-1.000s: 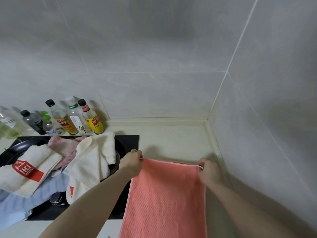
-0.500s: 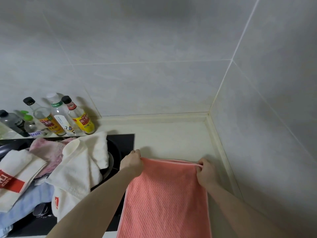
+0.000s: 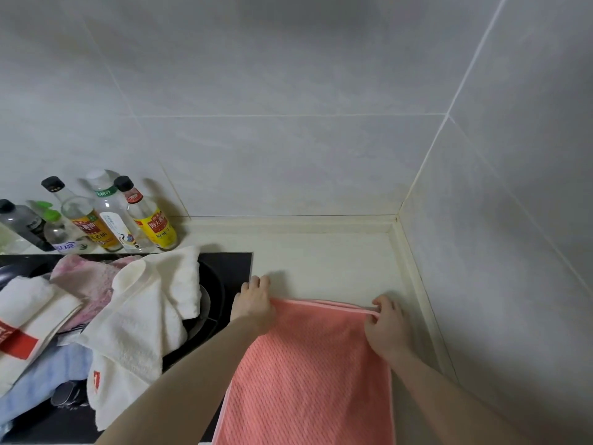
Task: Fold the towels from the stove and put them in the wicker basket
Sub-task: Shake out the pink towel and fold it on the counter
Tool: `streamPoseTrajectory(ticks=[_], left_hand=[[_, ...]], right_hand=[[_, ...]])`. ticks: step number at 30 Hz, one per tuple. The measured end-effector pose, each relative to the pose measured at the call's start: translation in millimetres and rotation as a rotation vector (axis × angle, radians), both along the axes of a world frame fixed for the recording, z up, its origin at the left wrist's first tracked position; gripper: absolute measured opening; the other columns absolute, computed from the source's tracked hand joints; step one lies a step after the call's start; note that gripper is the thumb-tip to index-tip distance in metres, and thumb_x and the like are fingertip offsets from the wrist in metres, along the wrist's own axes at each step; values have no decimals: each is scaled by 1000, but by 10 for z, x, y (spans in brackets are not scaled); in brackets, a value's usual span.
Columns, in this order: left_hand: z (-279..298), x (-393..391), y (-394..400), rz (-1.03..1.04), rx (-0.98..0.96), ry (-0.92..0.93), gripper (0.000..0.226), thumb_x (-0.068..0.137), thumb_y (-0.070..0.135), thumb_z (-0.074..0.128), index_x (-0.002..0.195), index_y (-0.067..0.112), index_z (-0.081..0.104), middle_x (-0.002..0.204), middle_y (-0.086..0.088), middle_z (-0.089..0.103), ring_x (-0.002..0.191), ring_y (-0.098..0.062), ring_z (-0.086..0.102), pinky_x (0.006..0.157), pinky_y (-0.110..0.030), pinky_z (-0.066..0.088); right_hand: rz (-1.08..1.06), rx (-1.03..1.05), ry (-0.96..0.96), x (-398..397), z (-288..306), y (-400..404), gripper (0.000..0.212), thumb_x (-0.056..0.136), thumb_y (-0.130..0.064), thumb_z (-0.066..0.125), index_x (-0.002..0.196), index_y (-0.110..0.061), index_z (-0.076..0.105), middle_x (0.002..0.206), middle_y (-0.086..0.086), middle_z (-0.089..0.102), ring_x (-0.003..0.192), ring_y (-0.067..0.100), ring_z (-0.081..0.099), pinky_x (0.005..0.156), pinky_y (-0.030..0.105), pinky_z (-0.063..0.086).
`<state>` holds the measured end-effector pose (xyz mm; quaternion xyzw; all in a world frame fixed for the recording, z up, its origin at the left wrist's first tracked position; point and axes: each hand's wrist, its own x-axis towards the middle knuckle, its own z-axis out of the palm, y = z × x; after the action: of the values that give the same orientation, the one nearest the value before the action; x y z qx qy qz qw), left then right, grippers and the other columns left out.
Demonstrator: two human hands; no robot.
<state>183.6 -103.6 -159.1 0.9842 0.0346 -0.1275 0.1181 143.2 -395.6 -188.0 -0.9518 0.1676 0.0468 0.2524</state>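
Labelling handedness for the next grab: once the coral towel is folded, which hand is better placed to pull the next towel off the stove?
Probably left. The left hand lies at the coral towel's left corner, right beside the stove and the white towel. The right hand pinches the far corner by the wall.

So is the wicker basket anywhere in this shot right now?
No, only the stove piled with towels, the bottles by the wall and the pink towel on the counter show.
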Motion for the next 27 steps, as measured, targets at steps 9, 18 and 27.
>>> streamPoseTrajectory(ticks=[9, 18, 27], left_hand=[[22, 41, -42, -187, 107, 116, 47, 88, 17, 50, 133, 26, 50, 133, 2, 56, 123, -22, 47, 106, -38, 36], [351, -87, -24, -135, -10, -14, 17, 87, 30, 58, 98, 34, 69, 107, 9, 56, 104, -16, 50, 92, -30, 35], [995, -543, 246, -34, -143, -78, 14, 80, 25, 65, 88, 34, 71, 91, 15, 58, 85, -14, 60, 68, -29, 44]], right_hand=[[127, -19, 186, 82, 45, -62, 37, 78, -30, 63, 115, -27, 66, 119, -2, 69, 114, 26, 60, 96, 37, 50], [106, 138, 192, 47, 312, -49, 8, 77, -13, 64, 84, -17, 61, 87, 5, 64, 86, 25, 62, 72, 31, 49], [161, 235, -32, -355, 937, -28, 19, 71, 2, 65, 68, -16, 61, 61, -1, 62, 61, 19, 57, 52, 24, 35]])
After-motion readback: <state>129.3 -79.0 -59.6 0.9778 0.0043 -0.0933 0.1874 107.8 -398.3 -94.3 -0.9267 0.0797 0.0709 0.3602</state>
